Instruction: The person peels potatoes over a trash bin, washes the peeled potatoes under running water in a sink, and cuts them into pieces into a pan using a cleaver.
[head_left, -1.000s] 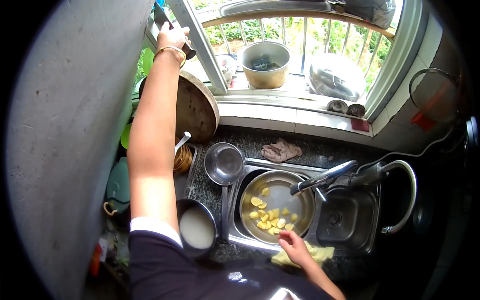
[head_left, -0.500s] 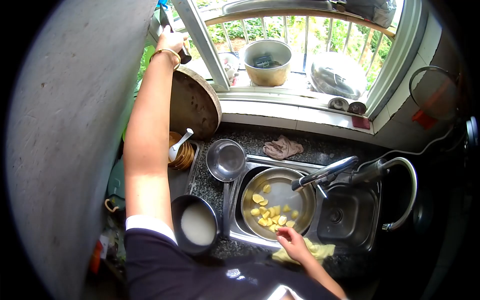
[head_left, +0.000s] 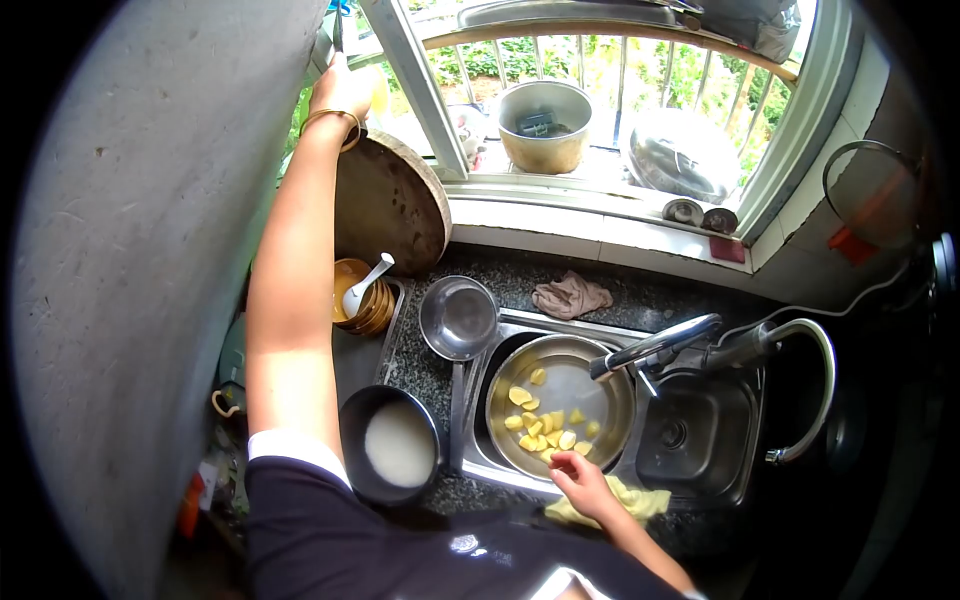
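At the top left, my left hand (head_left: 341,92) is closed around a knife (head_left: 338,32), its blade pointing up beside the window frame. My right hand (head_left: 584,484) hangs at the near rim of a metal basin (head_left: 600,385), fingers loosely bent, thumb apart, nothing visible in them. Cut yellow pieces (head_left: 540,424) lie in water in the basin, which sits in the left sink bowl. A yellow cloth (head_left: 640,500) is beneath my right wrist. The faucet (head_left: 655,345) reaches over the basin's right side.
Left of the sink are a saucepan (head_left: 458,316), a dark pot of whitish liquid (head_left: 401,446) and stacked brown bowls with a white spoon (head_left: 367,285). A round board (head_left: 390,205) leans by the window. Behind the sink lies a pinkish cloth (head_left: 571,296). A large pot (head_left: 545,150) stands outside.
My left hand has turned a little with the knife; the blade now stands more upright and the handle is less visible. My right hand stays at the basin rim. The view has shifted slightly.
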